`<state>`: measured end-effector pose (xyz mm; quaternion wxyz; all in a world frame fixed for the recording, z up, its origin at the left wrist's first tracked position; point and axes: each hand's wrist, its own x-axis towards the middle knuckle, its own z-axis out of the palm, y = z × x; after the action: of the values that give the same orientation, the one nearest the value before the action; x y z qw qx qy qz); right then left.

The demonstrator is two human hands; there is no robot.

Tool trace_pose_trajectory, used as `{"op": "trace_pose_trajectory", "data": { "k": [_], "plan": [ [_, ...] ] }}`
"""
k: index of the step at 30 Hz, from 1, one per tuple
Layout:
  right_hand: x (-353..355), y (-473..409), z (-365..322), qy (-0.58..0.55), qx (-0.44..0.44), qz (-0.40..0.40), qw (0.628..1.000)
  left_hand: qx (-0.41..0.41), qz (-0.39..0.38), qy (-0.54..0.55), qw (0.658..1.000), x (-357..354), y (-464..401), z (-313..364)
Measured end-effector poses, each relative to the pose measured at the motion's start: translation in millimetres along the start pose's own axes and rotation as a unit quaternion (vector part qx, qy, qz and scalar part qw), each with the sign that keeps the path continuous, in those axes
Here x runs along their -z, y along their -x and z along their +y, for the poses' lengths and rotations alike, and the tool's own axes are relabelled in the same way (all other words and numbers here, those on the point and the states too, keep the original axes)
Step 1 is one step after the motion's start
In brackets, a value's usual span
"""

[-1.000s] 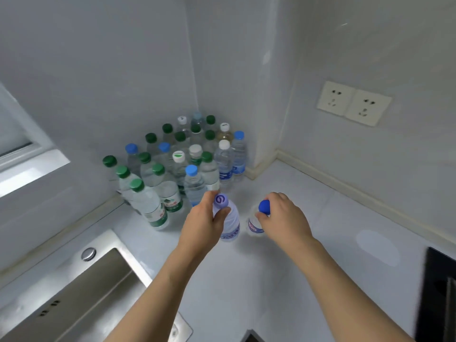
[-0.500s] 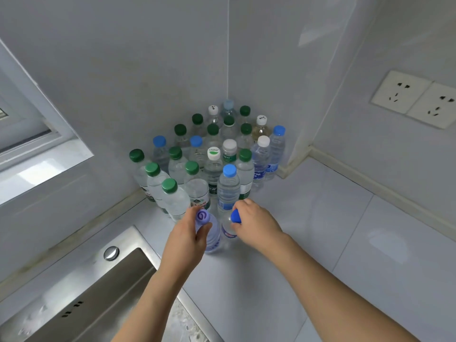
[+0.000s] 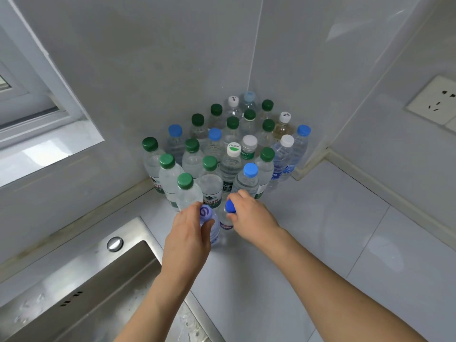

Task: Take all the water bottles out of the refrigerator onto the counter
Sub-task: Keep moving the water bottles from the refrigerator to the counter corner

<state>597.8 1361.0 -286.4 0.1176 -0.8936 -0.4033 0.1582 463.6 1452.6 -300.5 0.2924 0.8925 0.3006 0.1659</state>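
Several clear water bottles (image 3: 229,154) with green, blue and white caps stand packed in the counter's back corner. In front of them my left hand (image 3: 190,230) grips the neck of a bottle with a purple swirl cap (image 3: 214,233). Right beside it, my right hand (image 3: 251,215) grips the top of a bottle with a dark blue cap (image 3: 225,224). Both bottles stand upright on the white counter (image 3: 320,230), close to the front row of the group. My hands hide most of both bottles.
A steel sink (image 3: 81,287) lies at the lower left, its rim just left of my left forearm. A window sill (image 3: 47,146) is at the left. A wall socket (image 3: 436,102) sits on the right wall.
Both hands have carried their bottles forward and left, from apart in front of the group to tight against its front row. The two bottles now stand next to each other.
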Motion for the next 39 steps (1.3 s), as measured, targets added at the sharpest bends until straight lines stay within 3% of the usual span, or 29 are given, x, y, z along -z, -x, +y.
{"op": "trace_pose_trajectory", "data": {
  "k": [14,23,31,39],
  "plan": [
    [-13.5,-3.1,-17.4,-0.043,-0.055,0.064,0.995,-0.004,0.036,-0.018,0.999,-5.4,-1.0,0.3],
    [1.1,8.2,-9.3,-0.081,-0.062,0.028,0.994,0.0,0.033,-0.053,0.998,-0.7,-1.7,7.3],
    [13.4,57.8,29.5,-0.068,-0.077,0.071,0.992,-0.169,0.093,-0.091,0.977,-1.3,-12.7,40.9],
    [28.9,123.8,92.0,-0.055,-0.177,0.124,0.975,-0.261,-0.025,-0.091,0.961,-56.5,-10.5,104.7]
  ]
}}
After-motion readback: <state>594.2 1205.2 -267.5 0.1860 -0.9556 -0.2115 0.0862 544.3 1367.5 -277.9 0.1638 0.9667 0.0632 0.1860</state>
